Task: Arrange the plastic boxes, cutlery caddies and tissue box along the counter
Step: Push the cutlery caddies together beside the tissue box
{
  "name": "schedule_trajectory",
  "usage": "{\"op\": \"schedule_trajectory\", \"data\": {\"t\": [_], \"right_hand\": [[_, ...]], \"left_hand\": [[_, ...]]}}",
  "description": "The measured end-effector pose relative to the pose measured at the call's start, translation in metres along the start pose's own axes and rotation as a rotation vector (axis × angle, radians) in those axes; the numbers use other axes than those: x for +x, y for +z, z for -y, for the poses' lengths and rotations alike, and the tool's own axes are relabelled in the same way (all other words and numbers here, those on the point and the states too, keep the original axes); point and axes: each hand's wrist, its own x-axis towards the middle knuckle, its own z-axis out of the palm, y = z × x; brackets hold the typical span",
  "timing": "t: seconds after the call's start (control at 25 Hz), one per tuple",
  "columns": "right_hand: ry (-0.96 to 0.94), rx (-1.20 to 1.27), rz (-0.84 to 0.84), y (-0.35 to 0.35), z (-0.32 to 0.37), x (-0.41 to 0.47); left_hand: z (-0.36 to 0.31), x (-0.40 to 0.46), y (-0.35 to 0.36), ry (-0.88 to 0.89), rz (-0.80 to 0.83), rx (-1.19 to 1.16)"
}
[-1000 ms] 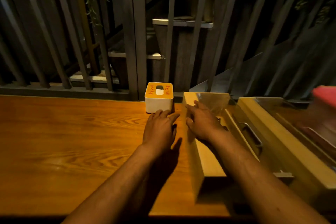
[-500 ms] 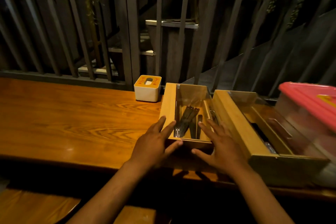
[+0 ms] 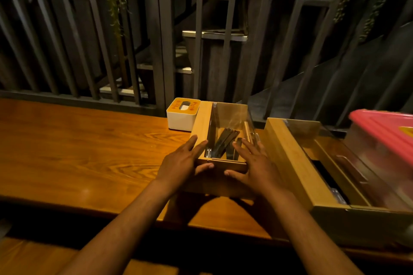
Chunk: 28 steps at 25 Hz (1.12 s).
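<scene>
Left hand [image 3: 178, 166], right hand [image 3: 254, 167] on caddy [image 3: 202, 123], now alongside tissue box [image 3: 181, 118]

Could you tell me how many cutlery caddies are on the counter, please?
2. First caddy: beside the tissue box, between left hand and right hand. Second caddy: to its right, by the pink-lidded box. Others may be off-frame.

Glossy wood counter [image 3: 78, 152]; wood caddy [image 3: 202, 123], clear plastic lid [image 3: 232, 116].
</scene>
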Motion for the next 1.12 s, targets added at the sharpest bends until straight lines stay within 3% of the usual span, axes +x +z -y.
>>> {"op": "schedule_trajectory", "data": {"t": [0.56,1.0,1.12], "right_hand": [[0.016,-0.027,-0.019,0.019,-0.01,0.09],[0.043,-0.142,0.042,0.009,0.001,0.082],[0.017,-0.042,-0.053,-0.009,0.0,0.055]], "left_hand": [[0.036,0.084,0.017,0.021,0.006,-0.042],[0.026,0.072,0.007,0.028,-0.017,0.146],[-0.001,0.05,-0.002,0.039,-0.096,0.053]]}}
